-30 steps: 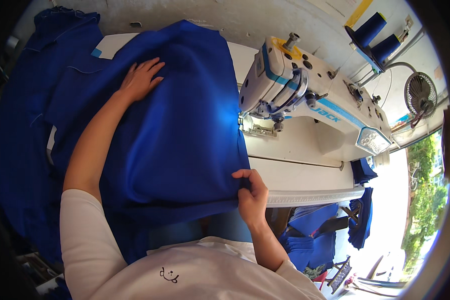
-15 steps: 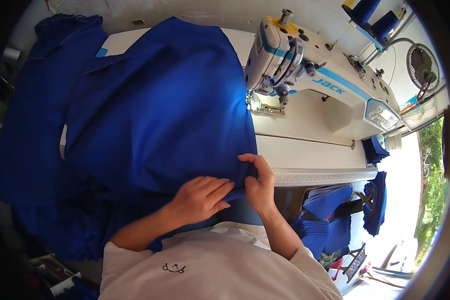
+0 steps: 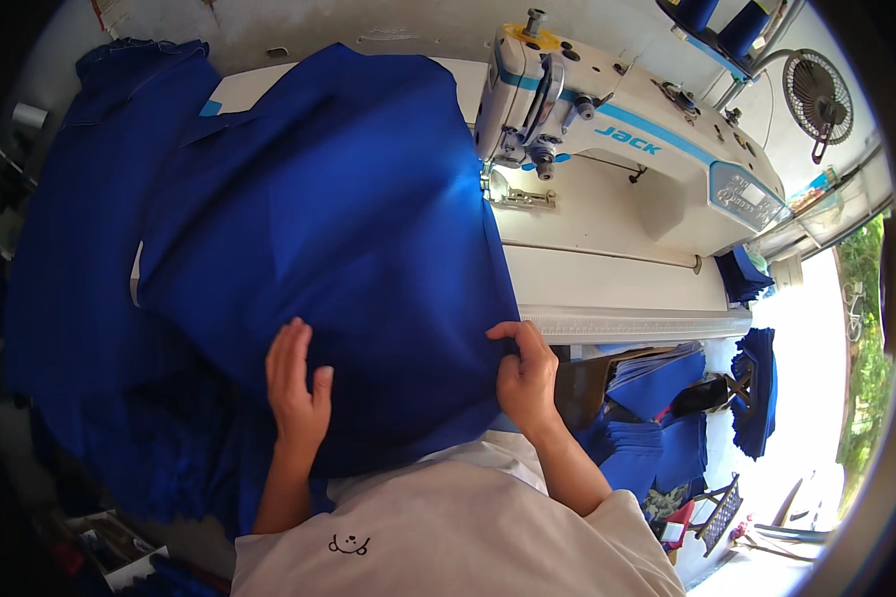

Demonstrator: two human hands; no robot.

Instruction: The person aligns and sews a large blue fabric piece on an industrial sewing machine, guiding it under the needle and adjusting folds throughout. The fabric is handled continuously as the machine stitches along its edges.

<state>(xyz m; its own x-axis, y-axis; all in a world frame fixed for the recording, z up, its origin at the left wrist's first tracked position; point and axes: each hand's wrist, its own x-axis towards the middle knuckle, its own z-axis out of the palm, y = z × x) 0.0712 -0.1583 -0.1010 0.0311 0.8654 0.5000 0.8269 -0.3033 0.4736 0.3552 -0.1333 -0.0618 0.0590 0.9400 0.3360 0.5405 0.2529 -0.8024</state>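
A large piece of blue fabric (image 3: 358, 229) spreads over the sewing table, its right edge running under the needle area of a white sewing machine (image 3: 607, 139). On the fabric's near part my left hand (image 3: 299, 388) lies with its fingers stretched out and the thumb apart, holding nothing. My right hand (image 3: 530, 378) is at the near right edge of the fabric, index finger and thumb curled round that edge. Light from the machine's lamp brightens the cloth beside the presser foot (image 3: 490, 184), whose tip is partly hidden.
A clear ruler strip (image 3: 637, 326) runs along the table's front edge. Stacked blue cut pieces (image 3: 652, 398) sit below it on the right. Thread cones (image 3: 742, 30) and a small fan (image 3: 816, 99) stand at the upper right. More blue cloth (image 3: 80, 259) hangs down at the left.
My left hand has moved left, away from my right hand, and its fingers have spread. The fabric's near edge has dropped toward my lap. My right hand stays at the right edge.
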